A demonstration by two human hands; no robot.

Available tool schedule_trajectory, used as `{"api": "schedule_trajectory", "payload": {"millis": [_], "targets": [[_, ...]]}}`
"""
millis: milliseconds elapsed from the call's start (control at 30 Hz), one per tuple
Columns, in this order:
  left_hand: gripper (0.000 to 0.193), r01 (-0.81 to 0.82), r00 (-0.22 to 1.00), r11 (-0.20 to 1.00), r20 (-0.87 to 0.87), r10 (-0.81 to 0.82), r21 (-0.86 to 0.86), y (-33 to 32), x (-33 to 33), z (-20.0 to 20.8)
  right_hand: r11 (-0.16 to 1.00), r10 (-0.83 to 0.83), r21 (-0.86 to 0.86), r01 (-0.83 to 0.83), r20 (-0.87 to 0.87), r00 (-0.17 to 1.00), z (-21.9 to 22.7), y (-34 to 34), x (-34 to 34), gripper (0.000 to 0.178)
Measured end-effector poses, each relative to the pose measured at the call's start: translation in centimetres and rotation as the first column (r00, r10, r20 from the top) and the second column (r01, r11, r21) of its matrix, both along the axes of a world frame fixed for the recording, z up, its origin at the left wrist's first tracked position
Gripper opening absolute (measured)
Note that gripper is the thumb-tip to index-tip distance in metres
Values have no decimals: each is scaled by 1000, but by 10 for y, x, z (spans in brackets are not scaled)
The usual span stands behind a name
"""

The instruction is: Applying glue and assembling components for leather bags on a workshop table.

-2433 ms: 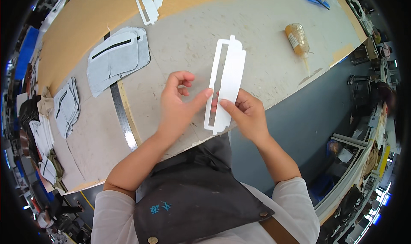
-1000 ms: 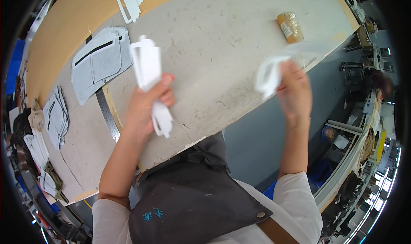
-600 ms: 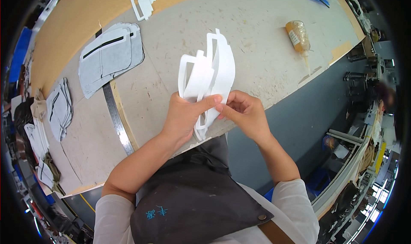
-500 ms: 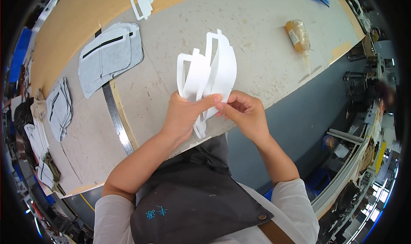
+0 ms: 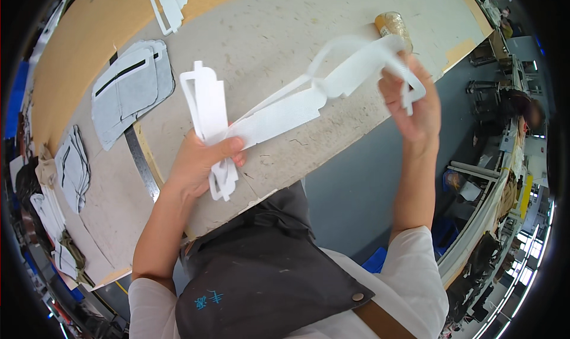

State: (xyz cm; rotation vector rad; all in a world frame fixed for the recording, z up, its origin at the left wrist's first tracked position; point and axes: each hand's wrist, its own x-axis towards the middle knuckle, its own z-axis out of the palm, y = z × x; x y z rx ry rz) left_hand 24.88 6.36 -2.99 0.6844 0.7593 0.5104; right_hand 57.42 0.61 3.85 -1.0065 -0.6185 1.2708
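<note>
My left hand (image 5: 199, 161) is closed around a bunch of thin white cut-out pieces (image 5: 211, 107), long strips with narrow frame-like openings, near the table's front edge. The bunch stands out above and below the thumb. One white strip (image 5: 282, 118) runs from this hand toward the upper right. Out to the right, my right hand (image 5: 420, 116) is raised and its fingers are bent at a curling white strip (image 5: 359, 68), blurred by motion. The end of this strip hangs over the palm. Whether the two strips are joined cannot be told.
Grey panels with black slots (image 5: 127, 89) lie stacked at left, beside a smaller stack (image 5: 72, 169). More white pieces (image 5: 170, 11) lie at the far side. A bottle of amber liquid (image 5: 389, 23) lies beyond my right hand. A metal strip (image 5: 140, 161) crosses the table (image 5: 285, 172).
My hands have moved apart: the right swung up and rightward with a white strip, while the left shifted left holding the bunch. The pieces have spread out between them.
</note>
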Motion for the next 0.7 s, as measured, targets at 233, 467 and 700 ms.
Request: {"api": "schedule_trajectory", "payload": {"millis": [233, 467, 700], "targets": [[34, -329, 852, 916, -346, 392, 230, 11, -15, 2, 995, 49, -97, -24, 255, 966, -10, 6, 50, 27], [36, -366, 903, 929, -220, 369, 52, 6, 11, 19, 858, 457, -509, -72, 691, 560, -46, 13, 51, 26], [34, -229, 963, 972, -155, 219, -49, -7, 56, 13, 856, 504, -514, 58, 854, 128, -44, 18, 43, 24]]}}
